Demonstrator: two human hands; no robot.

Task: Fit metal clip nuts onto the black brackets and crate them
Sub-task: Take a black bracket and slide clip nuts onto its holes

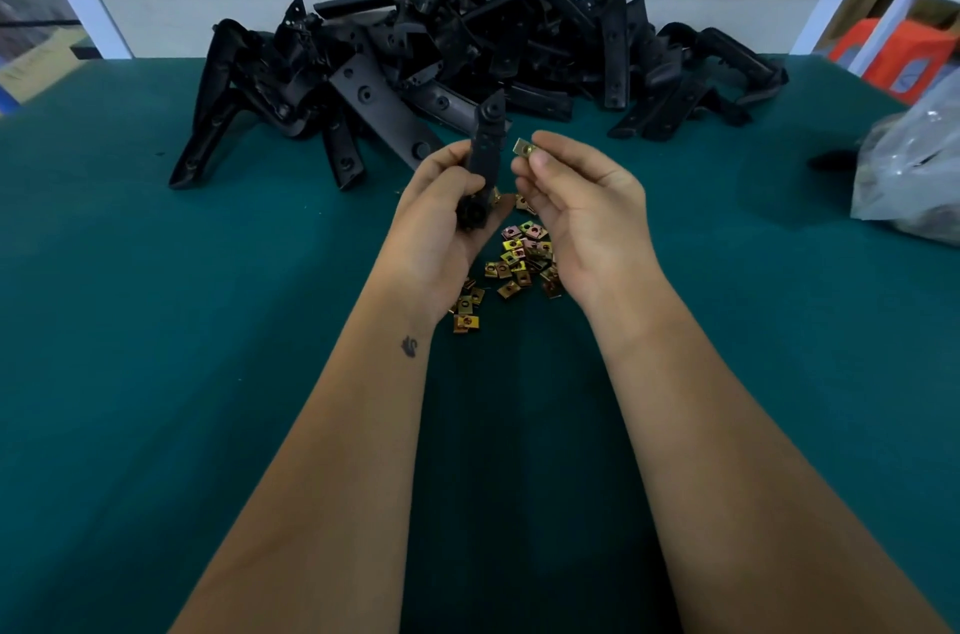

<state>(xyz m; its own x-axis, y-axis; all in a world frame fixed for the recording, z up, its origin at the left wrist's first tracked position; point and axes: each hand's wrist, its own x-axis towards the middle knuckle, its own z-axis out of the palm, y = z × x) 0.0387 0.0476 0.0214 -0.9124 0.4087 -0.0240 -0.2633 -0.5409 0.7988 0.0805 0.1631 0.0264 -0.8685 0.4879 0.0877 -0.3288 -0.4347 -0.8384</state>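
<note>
The left hand (441,212) grips one matte black bracket (485,150) upright, probably so its holed edge faces the clip nut (523,148), a thin brassy folded square pinched by the right hand (582,202) just at its 3 o'clock, not yet touching. Loose nuts (511,264) lie below on the green felt table (208,321); the bracket pile (467,56) sits at 12 o'clock

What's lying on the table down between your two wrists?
In the head view, a scatter of metal clip nuts lies on the green table between the left hand and right hand.
</note>
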